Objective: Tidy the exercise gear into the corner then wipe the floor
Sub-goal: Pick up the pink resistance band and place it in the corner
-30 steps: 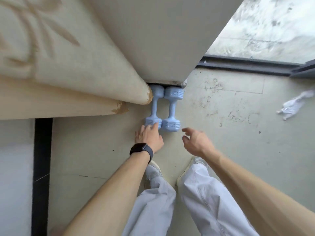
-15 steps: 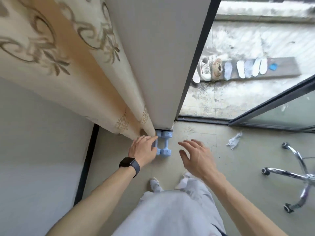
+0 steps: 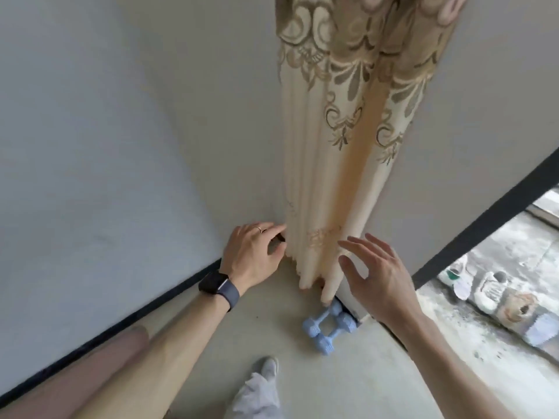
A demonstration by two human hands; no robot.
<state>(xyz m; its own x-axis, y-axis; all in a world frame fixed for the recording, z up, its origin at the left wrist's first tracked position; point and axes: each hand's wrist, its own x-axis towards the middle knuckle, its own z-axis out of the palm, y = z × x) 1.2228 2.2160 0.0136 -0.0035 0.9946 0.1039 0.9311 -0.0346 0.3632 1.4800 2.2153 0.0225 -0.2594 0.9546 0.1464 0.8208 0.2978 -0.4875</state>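
Two light blue dumbbells (image 3: 329,327) lie side by side on the floor in the corner, their far ends against the wall under the hanging curtain (image 3: 338,182). My left hand (image 3: 252,255), with a dark watch on the wrist, is raised above the floor, fingers touching the curtain's left edge. My right hand (image 3: 378,276) hovers above the dumbbells with fingers spread, holding nothing.
A dark skirting strip (image 3: 169,297) runs along the left wall. A dark door frame (image 3: 472,234) at the right opens onto a balcony with several shoes (image 3: 487,288). My foot (image 3: 267,365) stands on the pale floor (image 3: 217,337) before the dumbbells.
Both hands have lifted off the dumbbells and risen. My view has swung up and left, so the curtain now hangs in the middle and the left hand reaches its edge.
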